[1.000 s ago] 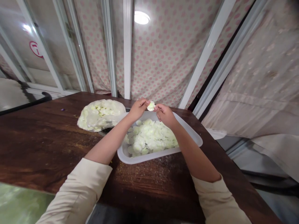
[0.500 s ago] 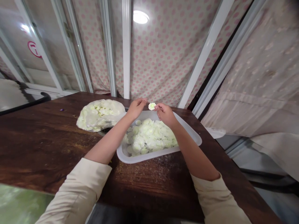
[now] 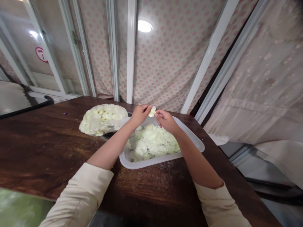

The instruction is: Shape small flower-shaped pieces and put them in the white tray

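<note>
- Dark wooden table (image 3: 44, 151): runs across the lower view, with a worn, scratched top.
- Plastic-wrapped mound (image 3: 102, 119): pale green-white mass lying on the table, left of the tray and just beside its corner.
- Left hand (image 3: 139, 115): raised over the tray's far rim, fingers together; left fingertips (image 3: 149, 107) press the piece's left edge.
- Pale green-white piece (image 3: 152, 111): small, ragged; held in the air between both hands, above the tray's far rim, not touching the pile.
- White plastic tray (image 3: 189, 138): shallow, rounded corners, angled on the table, with both forearms reaching across it.
- Pile of pale pieces (image 3: 151, 142): heaped in the tray, directly below the hands.
- Right hand (image 3: 167, 121): fingers curled together; right fingertips (image 3: 156, 113) pinch the piece's right edge.
- Cream sleeves (image 3: 78, 192): one on each forearm, pushed back from the wrists.
- Polka-dot fabric (image 3: 163, 60): white with pink dots, hanging behind the table.
</note>
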`<state>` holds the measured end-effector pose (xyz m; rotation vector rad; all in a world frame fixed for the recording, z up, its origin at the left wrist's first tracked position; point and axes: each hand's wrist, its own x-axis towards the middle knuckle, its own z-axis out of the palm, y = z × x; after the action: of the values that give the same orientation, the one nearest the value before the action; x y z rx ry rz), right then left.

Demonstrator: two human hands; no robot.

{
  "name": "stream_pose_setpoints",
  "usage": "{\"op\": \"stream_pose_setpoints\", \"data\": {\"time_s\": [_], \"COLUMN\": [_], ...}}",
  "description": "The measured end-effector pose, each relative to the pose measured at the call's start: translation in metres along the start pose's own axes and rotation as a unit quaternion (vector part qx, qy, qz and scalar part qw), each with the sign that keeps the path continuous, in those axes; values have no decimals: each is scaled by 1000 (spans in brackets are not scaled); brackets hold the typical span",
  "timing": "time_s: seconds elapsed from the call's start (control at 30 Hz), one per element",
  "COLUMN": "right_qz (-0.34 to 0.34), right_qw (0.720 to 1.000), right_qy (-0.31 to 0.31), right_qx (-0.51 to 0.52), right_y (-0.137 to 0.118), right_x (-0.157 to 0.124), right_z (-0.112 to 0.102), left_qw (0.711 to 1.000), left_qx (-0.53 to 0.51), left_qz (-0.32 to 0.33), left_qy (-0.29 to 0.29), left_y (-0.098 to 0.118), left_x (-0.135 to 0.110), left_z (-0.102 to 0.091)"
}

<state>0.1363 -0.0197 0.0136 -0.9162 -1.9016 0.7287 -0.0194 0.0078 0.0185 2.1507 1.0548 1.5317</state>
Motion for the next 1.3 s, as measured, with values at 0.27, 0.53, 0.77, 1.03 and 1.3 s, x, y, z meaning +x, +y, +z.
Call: {"op": "stream_pose_setpoints", "data": {"time_s": [0.27, 0.53, 0.77, 1.03, 1.3], "right_qz": [58, 46, 18, 12, 5], "right_qw": [995, 996, 999, 999, 999], "right_qy": [42, 73, 48, 34, 41], "right_qx": [72, 38, 16, 23, 4], "right_y": [-1, 9, 5, 2, 9], "right_x": [4, 6, 3, 2, 4], "right_z": [-2, -4, -4, -2, -3], "left_qw": [992, 973, 985, 999, 996], "left_qx": [-44, -157, -144, -27, -37], "left_qz": [-85, -170, -88, 2, -67], "left_qy": [76, -6, -41, -33, 38], "left_y": [-13, -13, 1, 1, -10], "left_x": [3, 4, 0, 2, 3], "left_z": [2, 0, 1, -1, 1]}}
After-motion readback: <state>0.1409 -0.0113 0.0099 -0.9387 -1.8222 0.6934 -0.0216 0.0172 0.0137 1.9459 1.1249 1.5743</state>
